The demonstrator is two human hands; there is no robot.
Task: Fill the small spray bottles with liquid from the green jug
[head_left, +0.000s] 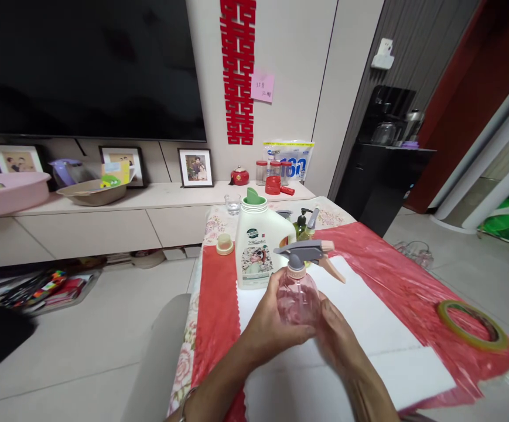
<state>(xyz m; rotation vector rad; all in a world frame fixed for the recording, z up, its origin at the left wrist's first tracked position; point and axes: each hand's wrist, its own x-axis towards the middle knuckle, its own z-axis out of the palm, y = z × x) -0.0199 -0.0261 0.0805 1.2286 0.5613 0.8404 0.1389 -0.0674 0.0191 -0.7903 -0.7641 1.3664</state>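
Red plastic sheet and white paper cover the table; tape roll at right. Spray bottle held roughly upright over the paper, left hand wrapped round one side, right hand gripping the other. White jug stands behind, partly blocked; cap beside it. Pump bottle beyond, partly hidden.

Left grip and right grip hold a spray bottle.
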